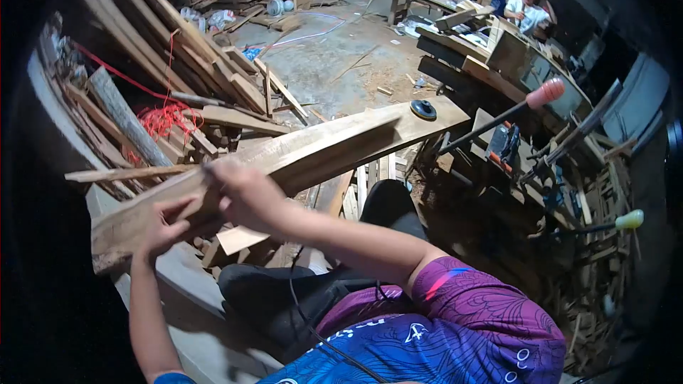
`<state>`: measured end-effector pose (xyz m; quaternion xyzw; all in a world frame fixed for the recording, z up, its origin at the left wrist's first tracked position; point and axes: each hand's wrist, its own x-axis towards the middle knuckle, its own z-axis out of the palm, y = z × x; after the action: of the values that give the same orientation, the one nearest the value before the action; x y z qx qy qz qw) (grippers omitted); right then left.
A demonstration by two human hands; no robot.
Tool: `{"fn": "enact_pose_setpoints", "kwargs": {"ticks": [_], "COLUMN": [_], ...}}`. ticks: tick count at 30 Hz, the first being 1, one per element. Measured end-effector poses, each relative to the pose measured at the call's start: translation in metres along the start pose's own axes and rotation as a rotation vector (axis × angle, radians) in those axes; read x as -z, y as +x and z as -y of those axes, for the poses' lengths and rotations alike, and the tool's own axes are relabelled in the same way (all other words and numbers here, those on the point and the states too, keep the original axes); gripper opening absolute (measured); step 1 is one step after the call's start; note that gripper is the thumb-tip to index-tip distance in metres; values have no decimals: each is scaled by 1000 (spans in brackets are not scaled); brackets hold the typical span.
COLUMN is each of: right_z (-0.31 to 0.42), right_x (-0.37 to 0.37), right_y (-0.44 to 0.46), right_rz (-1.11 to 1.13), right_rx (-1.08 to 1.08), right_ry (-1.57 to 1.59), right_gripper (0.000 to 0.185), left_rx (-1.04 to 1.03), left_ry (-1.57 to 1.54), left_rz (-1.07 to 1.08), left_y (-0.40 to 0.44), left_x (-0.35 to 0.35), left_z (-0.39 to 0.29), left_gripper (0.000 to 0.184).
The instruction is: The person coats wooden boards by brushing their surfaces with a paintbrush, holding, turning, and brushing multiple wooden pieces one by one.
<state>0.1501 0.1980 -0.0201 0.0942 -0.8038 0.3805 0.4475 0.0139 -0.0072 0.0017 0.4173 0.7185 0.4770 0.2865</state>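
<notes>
A long, thick wooden plank [313, 139] slants across in front of me, from the lower left up to the right. My left hand [165, 229] grips its near side by the left end, with the thumb apart from the bent fingers. Farther along the plank, my right hand [249, 195] is closed over the surface and smeared by motion. Something small and dark shows at its fingertips, too blurred to name. A round black disc [423, 109] lies on the plank's far right end.
Stacked boards [185, 35] lean at the left beside tangled red string [167, 122]. On the right are clamps with a pink handle [546, 92] and a yellow handle [629, 220]. Wood scraps lie below the plank. A person in a white shirt [525, 14] sits at the back.
</notes>
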Motion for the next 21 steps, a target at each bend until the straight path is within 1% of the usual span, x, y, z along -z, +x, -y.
{"fn": "enact_pose_setpoints", "kwargs": {"ticks": [1, 2, 3, 4, 5, 6, 7, 8, 10, 12, 13, 14, 15, 16, 17, 18, 19, 20, 21], "right_z": [-17, -24, -51, -75, -97, -122, -143, -188, -144, -185, -168, -182, -134, -135, -126, -99, -73, -38, -20], "right_x": [17, 40, 63, 95, 129, 163, 200, 238, 259, 271, 249, 227, 189, 160, 127, 97, 64, 34, 4], "right_y": [-1, -1, -4, -11, -17, -24, -32, -42, -12, -18, -12, -23, -12, -19, -22, -18, -16, -12, -14], "right_rz": [93, 59, 41, -4, -112, -238, -278, -409, -429, -258, -26, -89, -100, -188, -117, -134, -133, -59, 82], "right_rx": [-131, -285, -450, -453, -474, -457, -496, -498, -941, -862, -774, -562, -575, -249, -133, 20, 63, 30, -36], "right_ry": [-47, -77, -121, -363, -453, -700, -715, -800, -942, -1129, -1298, -1404, -1157, -1023, -1015, -755, -588, -573, -429], "right_gripper": [29, 26, 19, 14, 15, 16, 18, 15, 20, 21, 25, 25, 19, 19, 23, 25, 23, 26, 31], "left_rx": [22, 23, 22, 21, 31, 40, 48, 38, 53, 49, 29, 54, 59, 68, 29, 37, 32, 25, 7], "left_ry": [94, 95, 128, 163, 144, 126, 77, 54, 68, 29, 24, 11, 23, 35, 100, 126, 123, 119, 94], "left_rz": [-10, -13, 0, 15, 18, 21, 43, 33, 47, 10, 14, 19, 8, -1, -30, -9, -9, -9, -19], "left_y": [3, 4, 4, 4, 4, 4, 5, 5, 6, 6, 5, 4, 5, 5, 7, 8, 8, 8, 7], "left_x": [7, 8, 10, 11, 11, 11, 12, 11, 13, 11, 11, 14, 12, 9, 8, 9, 11, 12, 12], "left_z": [8, 3, 1, 1, 0, -1, -1, 0, 0, 4, 3, 5, 3, 1, 2, 5, 8, 9, 9], "left_gripper": [56, 55, 55, 54, 54, 54, 55, 55, 55, 54, 53, 54, 54, 55, 61, 61, 58, 56, 56]}}
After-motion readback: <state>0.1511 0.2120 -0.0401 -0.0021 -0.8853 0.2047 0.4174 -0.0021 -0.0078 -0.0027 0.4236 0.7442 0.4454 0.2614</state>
